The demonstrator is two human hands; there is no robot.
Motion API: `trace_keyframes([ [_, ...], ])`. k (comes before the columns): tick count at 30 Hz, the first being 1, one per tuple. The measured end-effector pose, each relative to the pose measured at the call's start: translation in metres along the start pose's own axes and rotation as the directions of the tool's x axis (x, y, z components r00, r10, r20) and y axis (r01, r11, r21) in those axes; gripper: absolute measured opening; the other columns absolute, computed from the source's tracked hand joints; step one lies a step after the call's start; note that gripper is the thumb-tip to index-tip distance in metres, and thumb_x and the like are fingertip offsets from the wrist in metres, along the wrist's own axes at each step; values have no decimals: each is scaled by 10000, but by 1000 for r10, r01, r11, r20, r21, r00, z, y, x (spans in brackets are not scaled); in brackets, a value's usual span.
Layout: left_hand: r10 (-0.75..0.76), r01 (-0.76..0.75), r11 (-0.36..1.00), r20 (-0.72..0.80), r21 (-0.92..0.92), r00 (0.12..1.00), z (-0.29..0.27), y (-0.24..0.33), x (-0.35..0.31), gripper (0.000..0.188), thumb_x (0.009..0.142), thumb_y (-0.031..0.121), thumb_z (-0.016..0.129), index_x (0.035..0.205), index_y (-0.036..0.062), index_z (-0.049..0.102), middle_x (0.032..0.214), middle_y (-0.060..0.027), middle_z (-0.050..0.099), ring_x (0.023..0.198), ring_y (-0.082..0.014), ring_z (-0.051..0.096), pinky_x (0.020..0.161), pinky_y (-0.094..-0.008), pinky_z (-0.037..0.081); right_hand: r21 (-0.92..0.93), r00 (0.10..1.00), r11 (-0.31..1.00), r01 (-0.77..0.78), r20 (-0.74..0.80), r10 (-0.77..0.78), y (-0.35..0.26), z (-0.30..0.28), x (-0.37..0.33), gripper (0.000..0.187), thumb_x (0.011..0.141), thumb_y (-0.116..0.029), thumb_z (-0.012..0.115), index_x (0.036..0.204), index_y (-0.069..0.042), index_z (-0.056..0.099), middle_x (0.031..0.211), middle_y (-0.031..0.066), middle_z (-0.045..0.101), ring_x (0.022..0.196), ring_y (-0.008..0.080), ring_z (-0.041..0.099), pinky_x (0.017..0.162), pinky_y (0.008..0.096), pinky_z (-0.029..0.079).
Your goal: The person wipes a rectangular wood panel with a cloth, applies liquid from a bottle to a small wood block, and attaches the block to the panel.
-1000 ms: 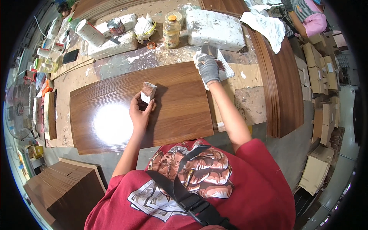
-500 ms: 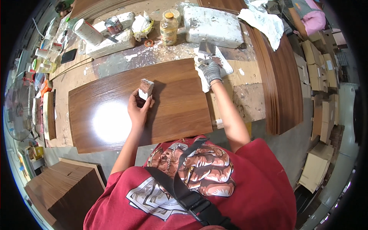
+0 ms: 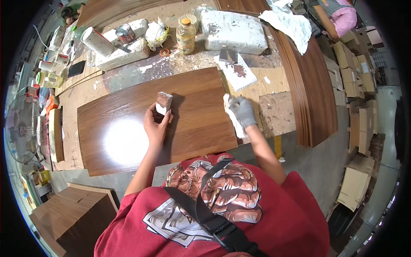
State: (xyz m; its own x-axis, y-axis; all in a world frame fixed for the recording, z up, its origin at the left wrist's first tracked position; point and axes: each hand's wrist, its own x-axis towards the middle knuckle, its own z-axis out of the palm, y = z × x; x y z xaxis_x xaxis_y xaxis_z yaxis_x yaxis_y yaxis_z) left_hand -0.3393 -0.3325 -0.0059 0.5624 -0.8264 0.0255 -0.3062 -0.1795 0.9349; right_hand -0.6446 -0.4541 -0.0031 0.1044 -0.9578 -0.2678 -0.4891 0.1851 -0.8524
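Note:
A glossy dark wood-grain panel (image 3: 192,124) lies on the workbench in front of me. Over its middle, my bare left hand (image 3: 157,122) grips a small block (image 3: 164,102), brown-stained and white, between thumb and fingers. At the panel's right edge my right hand (image 3: 244,112), in a grey glove, is closed on a white cloth (image 3: 234,116) that hangs along that edge. Just beyond it, a white pad (image 3: 239,77) with brown smears rests on the bench, and a small dark block (image 3: 228,55) sits at the pad's far end.
Behind the panel stand a bottle of yellowish liquid (image 3: 186,36), paint-spattered white blocks (image 3: 233,32) and a tilted white tube (image 3: 97,41). Stacked brown panels (image 3: 310,94) flank the bench's right side. Another person (image 3: 340,19) is at the far right. A stack of boards (image 3: 72,214) stands lower left.
My right hand has drawn back toward me from the white pad with the cloth, uncovering the pad's brown smears. My left hand keeps its hold on the block almost unmoved.

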Motion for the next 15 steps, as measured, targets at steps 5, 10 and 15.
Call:
trace_keyframes([
  [5,-2,3,1000,31,-12,1000,-2,8,-1,472,837,61,804,1248,-32,592,926,-59,696,798,-98,642,719,-246,516,-201,997,979,-43,-66,30,-23,28,123,251,861,-236,776,874,5,709,805,127,736,739,145,653,701,327,528],
  [10,50,-47,998,74,-35,996,5,20,3,459,849,42,790,1250,-39,583,935,-59,703,811,-95,657,725,-240,518,-314,993,947,66,-70,-92,-13,29,205,327,820,-249,798,1033,-13,719,830,110,745,755,186,670,793,344,545],
  [15,-52,55,997,49,-63,997,-4,15,-1,440,870,46,776,1251,-40,575,929,-61,712,780,-95,659,715,-238,516,-20,998,1000,18,61,-17,-22,46,181,208,849,-109,735,1022,0,697,889,140,712,816,183,654,782,364,551],
])
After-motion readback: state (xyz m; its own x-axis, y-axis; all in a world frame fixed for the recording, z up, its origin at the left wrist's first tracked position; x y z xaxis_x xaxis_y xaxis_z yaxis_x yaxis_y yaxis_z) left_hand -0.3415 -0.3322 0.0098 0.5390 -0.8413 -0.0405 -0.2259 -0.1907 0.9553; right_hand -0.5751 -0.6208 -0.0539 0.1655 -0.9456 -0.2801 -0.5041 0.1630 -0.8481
